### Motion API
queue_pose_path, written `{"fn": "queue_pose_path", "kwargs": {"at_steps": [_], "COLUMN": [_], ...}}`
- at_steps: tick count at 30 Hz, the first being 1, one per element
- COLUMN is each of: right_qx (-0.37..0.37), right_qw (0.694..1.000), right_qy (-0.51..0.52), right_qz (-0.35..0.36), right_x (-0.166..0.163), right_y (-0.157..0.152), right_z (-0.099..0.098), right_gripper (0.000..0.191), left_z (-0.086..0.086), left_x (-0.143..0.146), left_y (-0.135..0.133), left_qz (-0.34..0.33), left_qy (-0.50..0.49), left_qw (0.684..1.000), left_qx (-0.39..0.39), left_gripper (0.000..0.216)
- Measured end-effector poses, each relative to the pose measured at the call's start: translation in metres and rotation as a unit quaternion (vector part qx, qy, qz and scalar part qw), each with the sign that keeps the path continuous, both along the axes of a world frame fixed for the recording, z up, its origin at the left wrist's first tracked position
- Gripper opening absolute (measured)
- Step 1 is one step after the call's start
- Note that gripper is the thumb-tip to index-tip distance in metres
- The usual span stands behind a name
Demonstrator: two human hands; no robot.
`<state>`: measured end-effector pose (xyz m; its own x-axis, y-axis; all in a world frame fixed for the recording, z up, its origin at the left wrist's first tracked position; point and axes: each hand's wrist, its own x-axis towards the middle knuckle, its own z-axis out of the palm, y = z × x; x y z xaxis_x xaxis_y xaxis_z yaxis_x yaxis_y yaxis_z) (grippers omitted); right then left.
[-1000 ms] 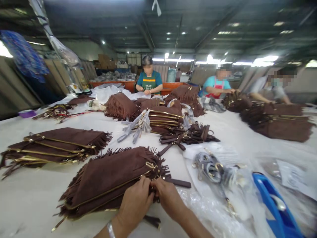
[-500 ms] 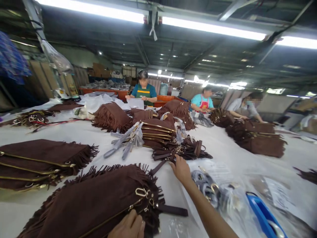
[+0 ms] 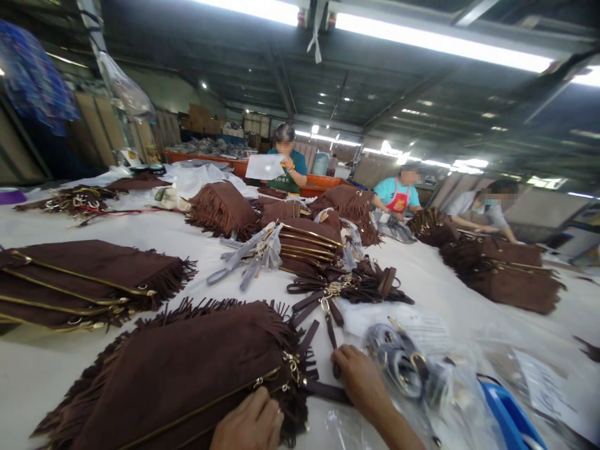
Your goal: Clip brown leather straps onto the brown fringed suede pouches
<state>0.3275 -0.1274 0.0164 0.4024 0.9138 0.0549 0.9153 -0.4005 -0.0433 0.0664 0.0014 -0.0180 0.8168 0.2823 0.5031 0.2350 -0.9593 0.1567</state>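
A dark brown fringed bag with a gold zipper lies in front of me, topmost of what looks like a small stack. My left hand is closed at its zipper edge, just below the zipper end and gold clips. To the right, my right hand grips the lower end of a brown wrist strap. This strap runs up to a gold clasp beside a pile of similar straps. Another brown strap sticks out from the bag toward my right hand. My fingertips are partly hidden.
More zippered bags are stacked at left, in the middle and at far right. Coiled grey straps in plastic and a blue tool lie at right. Co-workers, one holding a white sheet, are across the table.
My right hand has drawn back from the strap pile toward me, pulling a strap along. My left hand stays at the bag's edge. A co-worker has raised the white sheet.
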Motion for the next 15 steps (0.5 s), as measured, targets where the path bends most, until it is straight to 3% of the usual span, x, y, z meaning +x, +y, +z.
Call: {"fn": "queue_pose_path", "kwargs": {"at_steps": [3,7,11,15], "right_qx": [-0.043,0.000,0.009,0.007], "right_qw": [0.996,0.991,0.986,0.984], "right_qy": [0.039,0.019,0.022,0.032], "right_qz": [-0.060,-0.132,-0.165,-0.174], "right_x": [0.006,0.024,0.029,0.028], "right_y": [-0.010,0.030,0.084,0.104], "right_z": [0.008,0.021,0.011,-0.004], "right_gripper": [0.037,0.032,0.028,0.022], "left_z": [0.014,0.026,0.030,0.036], "left_x": [-0.002,-0.005,-0.005,-0.006], "left_y": [-0.003,-0.007,-0.007,-0.009], "left_qz": [-0.003,-0.005,-0.009,-0.013], "left_qy": [0.016,0.031,0.037,0.032], "left_qw": [0.999,0.995,0.994,0.990], "left_qx": [-0.049,-0.089,-0.106,-0.137], "left_gripper": [0.014,0.014,0.016,0.018]}}
